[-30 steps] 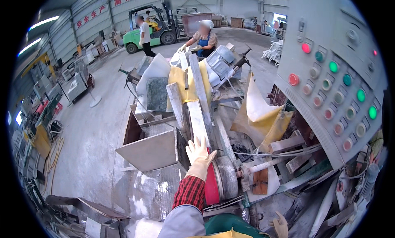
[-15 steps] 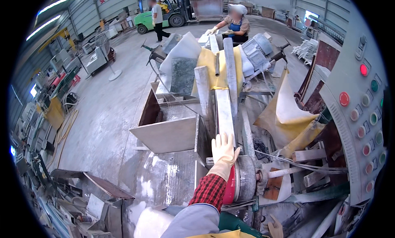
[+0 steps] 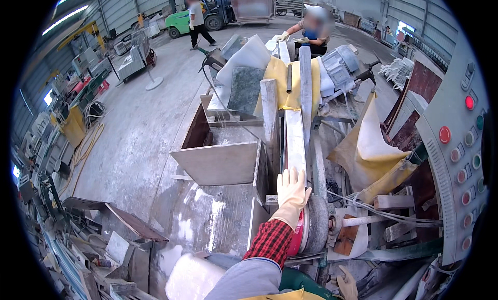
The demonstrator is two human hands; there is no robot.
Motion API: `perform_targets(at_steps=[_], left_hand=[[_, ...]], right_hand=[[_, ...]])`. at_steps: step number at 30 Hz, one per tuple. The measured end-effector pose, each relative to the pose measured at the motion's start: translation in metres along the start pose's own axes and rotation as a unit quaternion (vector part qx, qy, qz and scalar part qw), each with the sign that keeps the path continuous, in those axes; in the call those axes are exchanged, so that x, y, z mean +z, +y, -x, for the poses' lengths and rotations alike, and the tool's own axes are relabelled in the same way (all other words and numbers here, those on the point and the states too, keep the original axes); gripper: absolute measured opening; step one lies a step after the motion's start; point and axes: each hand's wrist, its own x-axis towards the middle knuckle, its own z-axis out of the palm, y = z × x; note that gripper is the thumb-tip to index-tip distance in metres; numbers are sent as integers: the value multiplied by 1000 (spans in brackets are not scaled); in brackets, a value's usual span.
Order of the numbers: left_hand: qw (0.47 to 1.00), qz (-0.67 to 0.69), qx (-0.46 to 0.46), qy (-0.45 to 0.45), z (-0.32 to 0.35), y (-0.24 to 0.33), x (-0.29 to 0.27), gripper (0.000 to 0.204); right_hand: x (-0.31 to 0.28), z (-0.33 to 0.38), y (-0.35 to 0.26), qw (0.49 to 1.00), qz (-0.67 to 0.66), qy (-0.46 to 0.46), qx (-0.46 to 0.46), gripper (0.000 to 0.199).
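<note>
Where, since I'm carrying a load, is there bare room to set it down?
Open floor lies between the yellow hose and the grey panel. Crowded: right of the left hand, with cables and wooden blocks; lower left, with boards.

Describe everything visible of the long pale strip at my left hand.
The pale strip is narrow, straight and whitish, possibly stone, with a smooth-looking upper face. It runs away from you between greyish bars and passes out of sight at the yellow sheet. Your gloved left hand, palm down, covers its near end; contact pressure cannot be told.
</note>
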Motion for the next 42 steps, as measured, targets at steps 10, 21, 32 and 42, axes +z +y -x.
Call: perform_targets(at_steps=[10, 21, 32, 42], left_hand=[[1000, 17, 1, 0, 7, 2, 1, 62], [1000, 17, -10, -1, 18, -1, 1, 62], [1000, 26, -12, -12, 28, 1, -4, 67], [1000, 16, -9, -10, 35, 4, -2, 68]], right_hand=[[5, -11, 21, 1000, 10, 21, -8, 43], [10, -14, 38, 996, 69, 4, -56, 45], [17, 0, 19, 997, 61, -11, -42, 47], [14, -23, 73, 992, 45, 1, -117, 48]])
